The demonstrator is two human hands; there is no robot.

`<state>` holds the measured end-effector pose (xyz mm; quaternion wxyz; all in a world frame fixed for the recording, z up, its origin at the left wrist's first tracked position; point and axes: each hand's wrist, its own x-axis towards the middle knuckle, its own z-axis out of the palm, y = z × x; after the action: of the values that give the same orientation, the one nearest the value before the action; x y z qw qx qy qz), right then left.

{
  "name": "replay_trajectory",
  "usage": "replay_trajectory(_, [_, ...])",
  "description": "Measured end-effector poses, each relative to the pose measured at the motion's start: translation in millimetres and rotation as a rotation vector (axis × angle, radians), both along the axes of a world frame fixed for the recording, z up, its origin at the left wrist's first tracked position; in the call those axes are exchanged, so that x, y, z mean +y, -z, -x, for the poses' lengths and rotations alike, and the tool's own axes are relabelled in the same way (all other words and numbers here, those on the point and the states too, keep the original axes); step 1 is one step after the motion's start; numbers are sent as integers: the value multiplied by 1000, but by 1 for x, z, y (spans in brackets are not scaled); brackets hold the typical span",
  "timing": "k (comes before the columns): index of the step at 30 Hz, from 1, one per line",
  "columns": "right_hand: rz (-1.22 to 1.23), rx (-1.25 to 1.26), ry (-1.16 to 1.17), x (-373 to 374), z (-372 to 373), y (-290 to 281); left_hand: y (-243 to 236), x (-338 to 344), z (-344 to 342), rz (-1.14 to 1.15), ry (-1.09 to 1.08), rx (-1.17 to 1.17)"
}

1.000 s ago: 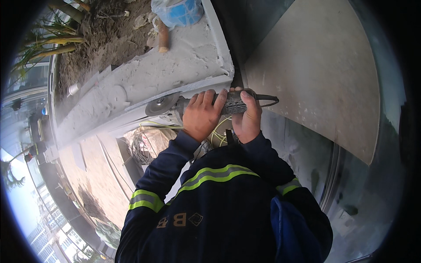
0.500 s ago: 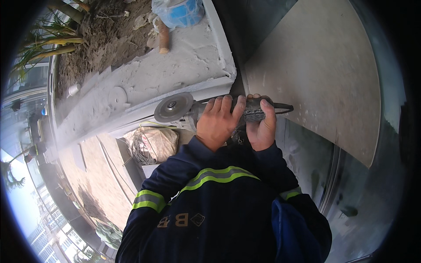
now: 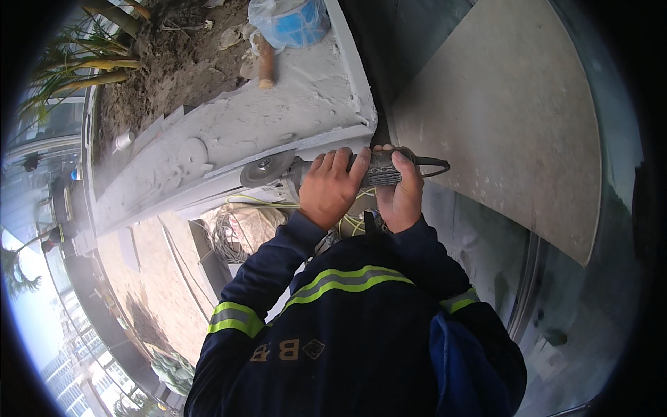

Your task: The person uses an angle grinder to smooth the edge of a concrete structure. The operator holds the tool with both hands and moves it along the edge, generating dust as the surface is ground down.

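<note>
Both my hands grip a dark angle grinder (image 3: 384,169), held lengthwise across my front. My left hand (image 3: 325,190) wraps over its front part, just behind the round cutting disc (image 3: 269,167). Around the rear of the body, near the black cord end, my right hand (image 3: 403,191) is closed with its thumb on top. The disc points left and lies against or close beside the front edge of a dusty white planter ledge (image 3: 278,115); actual contact is hard to make out. Pale dust hangs along that edge to the left.
On the ledge stand a blue bucket (image 3: 295,26) in clear plastic and a brown cylinder (image 3: 265,64); a white cup (image 3: 124,141) lies farther left. A sack (image 3: 253,226) with coiled wire and a yellow-green cord (image 3: 257,201) sit below. A large beige panel (image 3: 507,132) leans at right.
My hands and the grinder have shifted left and slightly toward me. The disc now looks more tilted, and more of the yellow-green cord shows beneath my hands.
</note>
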<state>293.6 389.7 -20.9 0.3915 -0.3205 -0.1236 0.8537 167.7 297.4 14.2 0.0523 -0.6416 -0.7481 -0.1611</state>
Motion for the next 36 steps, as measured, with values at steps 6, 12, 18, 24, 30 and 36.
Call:
replay_trajectory(6, [-32, 25, 52, 6, -30, -6, -14, 9, -28, -16, 16, 16])
replay_trajectory(12, [-19, 46, 33, 10, -27, -1, -13, 10, -28, -6, 0, 37])
replay_trajectory(18, [17, 20, -11, 10, -9, 9, -1, 7, -12, 34, -18, 40])
replay_trajectory(24, [-3, 4, -18, 10, -7, 11, 3, 6, -8, 20, -14, 44])
replay_trajectory(30, [-22, 23, 35, 14, -30, -2, -11, 14, -30, -6, 0, 30])
replay_trajectory(36, [-63, 34, 28, 19, -36, 8, -13, 18, -35, -22, -3, 45])
